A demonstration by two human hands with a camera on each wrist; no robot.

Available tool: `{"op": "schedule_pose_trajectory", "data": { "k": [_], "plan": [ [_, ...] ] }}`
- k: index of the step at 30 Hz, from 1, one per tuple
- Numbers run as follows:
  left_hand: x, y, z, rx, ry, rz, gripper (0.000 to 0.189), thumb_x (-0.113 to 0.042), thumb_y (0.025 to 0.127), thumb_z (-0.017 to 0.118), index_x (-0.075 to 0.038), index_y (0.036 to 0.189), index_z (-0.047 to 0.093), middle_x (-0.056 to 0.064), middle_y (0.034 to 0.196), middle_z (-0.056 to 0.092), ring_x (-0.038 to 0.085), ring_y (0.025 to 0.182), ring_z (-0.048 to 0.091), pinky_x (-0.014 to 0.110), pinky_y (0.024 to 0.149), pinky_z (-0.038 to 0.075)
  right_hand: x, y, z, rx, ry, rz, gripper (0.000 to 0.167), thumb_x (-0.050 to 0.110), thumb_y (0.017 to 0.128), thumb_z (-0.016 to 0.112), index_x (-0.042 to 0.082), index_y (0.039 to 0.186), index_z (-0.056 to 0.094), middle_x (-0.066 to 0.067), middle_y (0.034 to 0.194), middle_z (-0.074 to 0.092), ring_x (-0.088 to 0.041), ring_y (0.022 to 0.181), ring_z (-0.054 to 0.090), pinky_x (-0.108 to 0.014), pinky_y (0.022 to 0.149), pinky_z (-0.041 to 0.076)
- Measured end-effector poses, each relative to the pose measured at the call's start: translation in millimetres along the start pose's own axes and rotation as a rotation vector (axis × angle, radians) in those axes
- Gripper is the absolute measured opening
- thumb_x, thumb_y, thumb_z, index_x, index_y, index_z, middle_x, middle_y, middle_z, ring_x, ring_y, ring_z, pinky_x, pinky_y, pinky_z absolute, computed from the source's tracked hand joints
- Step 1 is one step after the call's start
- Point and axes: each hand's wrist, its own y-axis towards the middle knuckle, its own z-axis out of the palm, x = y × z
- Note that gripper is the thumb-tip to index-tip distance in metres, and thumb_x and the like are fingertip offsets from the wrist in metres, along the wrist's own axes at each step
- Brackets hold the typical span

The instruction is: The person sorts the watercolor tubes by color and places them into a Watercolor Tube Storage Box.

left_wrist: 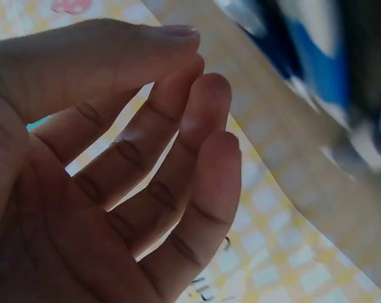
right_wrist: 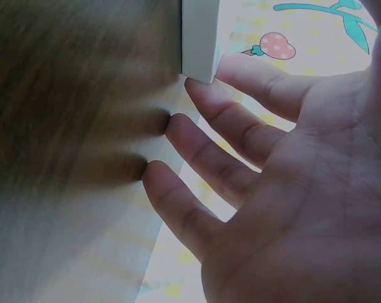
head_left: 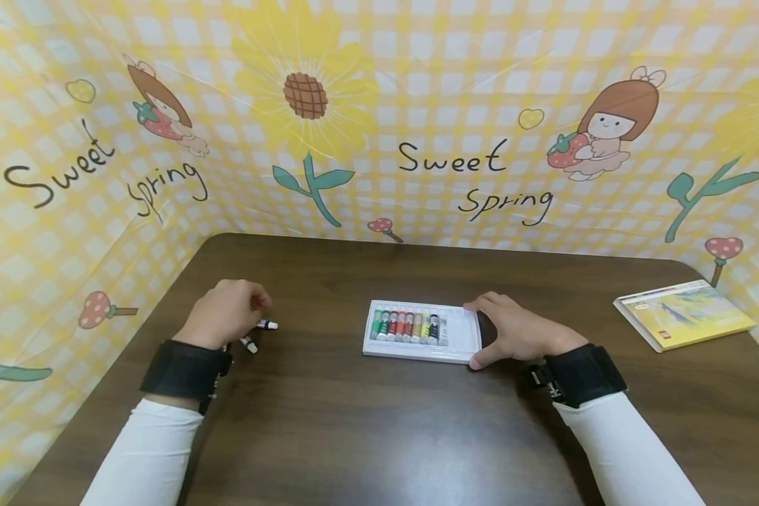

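Note:
A white tray (head_left: 420, 355) lies on the table with a row of small paint tubes (head_left: 407, 327) in green, red, orange, yellow, black and grey. They take up its left and middle part. My right hand (head_left: 515, 329) holds the tray's right end, thumb at the near corner and forefinger at the far one. In the right wrist view, the other fingertips (right_wrist: 156, 173) reach down at the tabletop. Over on the left, my left hand (head_left: 224, 309) hovers by two loose paint tubes (head_left: 249, 344), its fingers loosely bent. Nothing shows between them in the left wrist view, where blurred blue-and-white tubes (left_wrist: 316, 50) appear beside the fingertips.
A yellow box (head_left: 689, 316) with a picture on its lid lies at the table's right side. Yellow checked cloth (head_left: 455, 91) with flowers and lettering hangs behind and to the left of the brown table (head_left: 354, 436). Black bands (head_left: 186, 369) wrap both wrists.

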Motion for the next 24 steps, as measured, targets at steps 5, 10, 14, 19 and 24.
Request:
{"op": "schedule_pose_trajectory", "data": {
  "k": [5, 10, 14, 19, 24],
  "plan": [
    [13.6, -1.4, -0.2, 0.029, -0.016, -0.03, 0.015, -0.006, 0.091, 0.068, -0.011, 0.098, 0.08, 0.008, 0.091, 0.076, 0.025, 0.078, 0.067, 0.044, 0.064, 0.053, 0.5, -0.9, -0.4, 0.007, 0.006, -0.001, 0.1, 0.046, 0.079, 0.091, 0.003, 0.156, 0.044, -0.022, 0.157, 0.042, -0.04, 0.141, 0.041, -0.062, 0.115, 0.04],
    [16.6, 1.3, 4.5, 0.045, -0.014, -0.036, 0.01, -0.007, 0.087, 0.072, -0.013, 0.092, 0.079, 0.005, 0.087, 0.075, 0.023, 0.075, 0.065, 0.042, 0.063, 0.051, 1.0, -0.5, 0.2, 0.014, 0.009, 0.012, 0.099, 0.045, 0.08, 0.091, 0.003, 0.157, 0.043, -0.022, 0.157, 0.043, -0.039, 0.14, 0.042, -0.062, 0.115, 0.04],
    [14.5, 2.1, 7.3, 0.032, -0.004, -0.025, 0.007, -0.008, 0.087, 0.074, -0.013, 0.09, 0.079, 0.006, 0.085, 0.075, 0.025, 0.075, 0.066, 0.044, 0.063, 0.052, 0.7, 0.2, 1.1, 0.014, 0.007, 0.017, 0.099, 0.044, 0.08, 0.091, 0.003, 0.157, 0.043, -0.022, 0.157, 0.043, -0.039, 0.139, 0.042, -0.062, 0.115, 0.04],
    [13.4, 1.4, 8.8, 0.017, -0.003, -0.008, 0.004, -0.009, 0.09, 0.075, -0.01, 0.09, 0.079, 0.007, 0.086, 0.076, 0.024, 0.075, 0.067, 0.046, 0.066, 0.054, 0.7, 1.0, 1.5, 0.013, 0.009, 0.012, 0.099, 0.044, 0.08, 0.091, 0.003, 0.157, 0.043, -0.022, 0.157, 0.043, -0.039, 0.139, 0.042, -0.062, 0.116, 0.04],
    [12.3, 2.9, 10.9, -0.012, -0.006, 0.034, 0.005, -0.006, 0.09, 0.074, -0.007, 0.09, 0.079, 0.006, 0.083, 0.076, 0.023, 0.076, 0.068, 0.047, 0.073, 0.056, -0.7, 0.3, 1.3, 0.008, 0.004, 0.014, 0.1, 0.045, 0.079, 0.091, 0.003, 0.156, 0.044, -0.021, 0.156, 0.044, -0.038, 0.138, 0.043, -0.062, 0.116, 0.04]
  ]
}}
